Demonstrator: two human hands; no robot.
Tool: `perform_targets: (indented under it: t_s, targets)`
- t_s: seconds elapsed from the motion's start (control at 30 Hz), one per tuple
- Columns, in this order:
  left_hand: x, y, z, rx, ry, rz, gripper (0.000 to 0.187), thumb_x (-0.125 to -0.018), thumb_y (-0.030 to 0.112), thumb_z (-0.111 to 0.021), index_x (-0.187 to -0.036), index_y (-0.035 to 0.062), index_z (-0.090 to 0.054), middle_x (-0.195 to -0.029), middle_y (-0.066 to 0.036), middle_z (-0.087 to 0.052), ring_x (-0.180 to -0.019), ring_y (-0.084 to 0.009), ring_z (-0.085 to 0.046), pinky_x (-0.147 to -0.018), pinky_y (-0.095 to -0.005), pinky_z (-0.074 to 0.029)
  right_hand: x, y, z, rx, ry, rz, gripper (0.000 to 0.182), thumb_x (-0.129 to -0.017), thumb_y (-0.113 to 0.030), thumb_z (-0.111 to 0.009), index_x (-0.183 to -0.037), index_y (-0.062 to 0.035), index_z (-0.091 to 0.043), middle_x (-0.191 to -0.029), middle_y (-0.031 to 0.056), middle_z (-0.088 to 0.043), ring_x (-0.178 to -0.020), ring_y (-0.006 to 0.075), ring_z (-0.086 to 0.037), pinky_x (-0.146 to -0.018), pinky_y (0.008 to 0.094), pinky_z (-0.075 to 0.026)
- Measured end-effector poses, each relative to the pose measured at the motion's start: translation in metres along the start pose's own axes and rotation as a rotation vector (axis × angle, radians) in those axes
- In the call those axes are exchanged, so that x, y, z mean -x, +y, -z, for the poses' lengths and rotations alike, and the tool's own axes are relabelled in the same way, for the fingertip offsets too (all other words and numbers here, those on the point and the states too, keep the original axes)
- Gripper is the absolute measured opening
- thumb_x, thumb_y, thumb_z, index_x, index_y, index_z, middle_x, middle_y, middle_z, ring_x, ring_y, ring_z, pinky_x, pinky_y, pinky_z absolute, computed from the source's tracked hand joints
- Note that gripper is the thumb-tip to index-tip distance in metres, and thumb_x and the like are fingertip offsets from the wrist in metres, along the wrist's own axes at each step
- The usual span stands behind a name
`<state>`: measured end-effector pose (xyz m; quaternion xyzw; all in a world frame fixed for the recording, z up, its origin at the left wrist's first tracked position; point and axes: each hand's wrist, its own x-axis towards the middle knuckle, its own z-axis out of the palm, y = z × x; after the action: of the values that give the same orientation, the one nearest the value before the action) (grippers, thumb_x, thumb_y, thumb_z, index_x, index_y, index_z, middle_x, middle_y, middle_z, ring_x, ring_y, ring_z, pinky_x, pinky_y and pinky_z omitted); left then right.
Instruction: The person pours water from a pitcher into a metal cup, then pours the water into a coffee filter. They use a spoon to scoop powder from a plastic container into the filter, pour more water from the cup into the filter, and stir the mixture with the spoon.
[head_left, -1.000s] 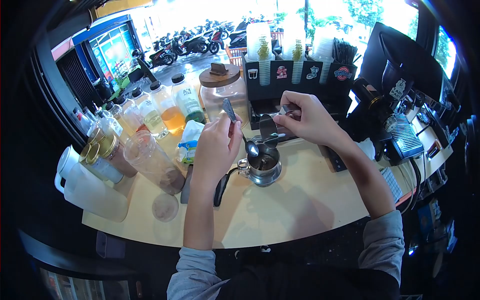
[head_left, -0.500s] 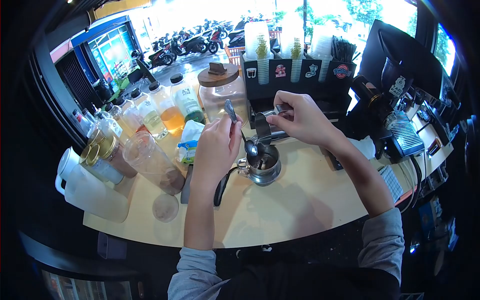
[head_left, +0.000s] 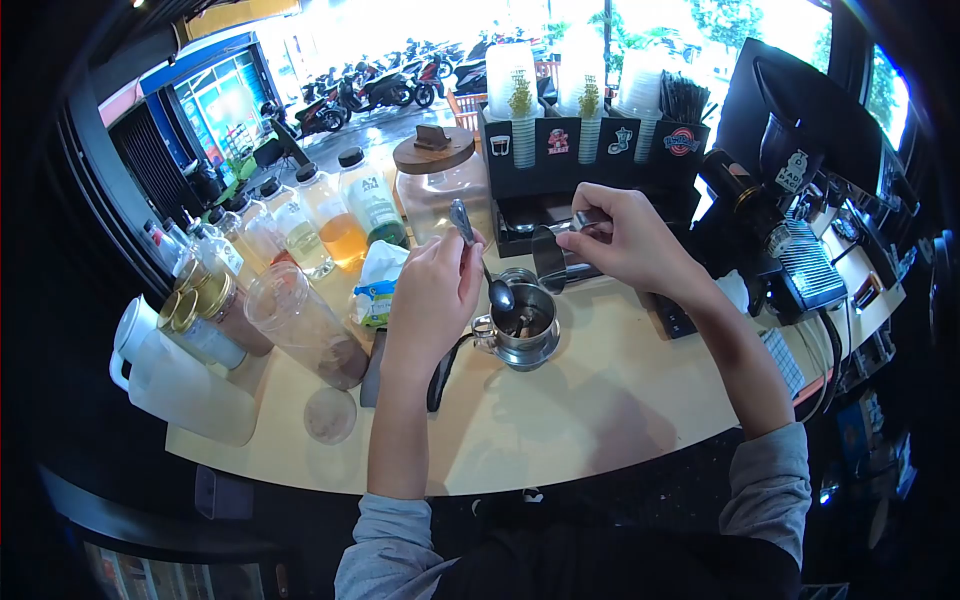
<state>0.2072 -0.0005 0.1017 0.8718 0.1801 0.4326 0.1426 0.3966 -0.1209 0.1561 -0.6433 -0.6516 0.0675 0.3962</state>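
My left hand (head_left: 437,290) grips a metal spoon (head_left: 501,294), its handle pointing up and its bowl over the mouth of a metal filter cup. The metal filter cup (head_left: 528,345) sits on a clear glass mug (head_left: 485,334) with its handle to the left; dark contents show inside. To the right and above the cup, my right hand (head_left: 625,240) pinches a small metal cup (head_left: 549,262) by its handle, tipped sideways. The small cup is apart from the filter cup.
Left on the table (head_left: 500,430) are a tall clear jar (head_left: 310,325), its round lid (head_left: 330,415), a white jug (head_left: 190,390) and bottles (head_left: 345,238). Behind stand a wood-lidded jar (head_left: 440,190) and a cup organizer (head_left: 590,150). A coffee machine (head_left: 810,265) is at right.
My right hand has moved right with the small metal cup, away from above the filter cup. The left hand with the spoon has hardly moved.
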Motion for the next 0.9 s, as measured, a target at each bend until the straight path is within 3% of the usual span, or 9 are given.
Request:
perform_targets:
  t_s: [0.07, 0.13, 0.57, 0.7, 0.77, 0.9]
  targets:
    - [0.0, 0.0, 0.0, 0.01, -0.002, 0.001, 0.011, -0.089, 0.011, -0.053, -0.088, -0.0002, -0.053, -0.073, -0.016, -0.06, -0.072, -0.0337, -0.059, -0.07, -0.0421, -0.045, 0.003, -0.002, 0.0, -0.005, -0.005, -0.009, 0.024, -0.078, -0.008, -0.068, -0.078, 0.0073, -0.049, -0.06, 0.0126, -0.05, -0.059, 0.0102, -0.044, -0.058, 0.0305, -0.046]
    - [0.0, 0.002, 0.001, 0.01, -0.009, 0.007, 0.011, -0.089, 0.011, -0.053, -0.088, -0.0002, -0.053, -0.073, -0.016, -0.06, -0.072, -0.0338, -0.059, -0.069, -0.0422, -0.045, 0.005, -0.004, -0.001, -0.042, -0.018, 0.009, 0.028, -0.081, -0.01, -0.068, -0.075, -0.0017, -0.042, -0.057, -0.0028, -0.036, -0.057, 0.003, -0.034, -0.047, 0.0225, -0.027]
    - [-0.001, 0.002, 0.004, 0.047, -0.014, 0.029, 0.011, -0.089, 0.011, -0.053, -0.087, -0.0001, -0.054, -0.072, -0.016, -0.06, -0.07, -0.035, -0.059, -0.066, -0.0427, -0.044, -0.005, -0.004, -0.019, -0.065, -0.052, 0.088, 0.027, -0.081, -0.009, -0.069, -0.078, 0.0029, -0.045, -0.063, 0.0017, -0.043, -0.061, 0.0026, -0.041, -0.049, 0.023, -0.033]
    - [-0.001, 0.0, 0.003, 0.02, -0.016, 0.03, 0.012, -0.089, 0.011, -0.053, -0.087, -0.0002, -0.054, -0.072, -0.016, -0.059, -0.07, -0.035, -0.059, -0.066, -0.0427, -0.044, -0.007, -0.004, -0.022, -0.03, -0.041, 0.089, 0.027, -0.081, -0.008, -0.069, -0.078, 0.0042, -0.044, -0.064, 0.0037, -0.044, -0.062, 0.0034, -0.043, -0.052, 0.0239, -0.04]
    - [0.0, -0.003, 0.002, -0.025, -0.003, -0.022, 0.012, -0.091, 0.011, -0.052, -0.092, -0.0005, -0.055, -0.069, -0.012, -0.059, -0.064, -0.0237, -0.061, -0.061, -0.035, -0.044, -0.008, -0.002, -0.022, -0.021, -0.035, 0.097, 0.027, -0.081, -0.008, -0.068, -0.078, 0.0045, -0.044, -0.065, 0.0044, -0.044, -0.063, 0.0037, -0.043, -0.054, 0.0242, -0.042]
    - [-0.001, -0.001, 0.001, -0.037, -0.002, -0.03, 0.012, -0.091, 0.011, -0.052, -0.092, -0.0005, -0.055, -0.069, -0.013, -0.059, -0.065, -0.0246, -0.06, -0.062, -0.0356, -0.044, -0.009, -0.001, -0.022, -0.019, -0.016, 0.096, 0.028, -0.08, -0.006, -0.069, -0.078, 0.0044, -0.043, -0.065, 0.0059, -0.044, -0.064, 0.0051, -0.042, -0.057, 0.0251, -0.045]
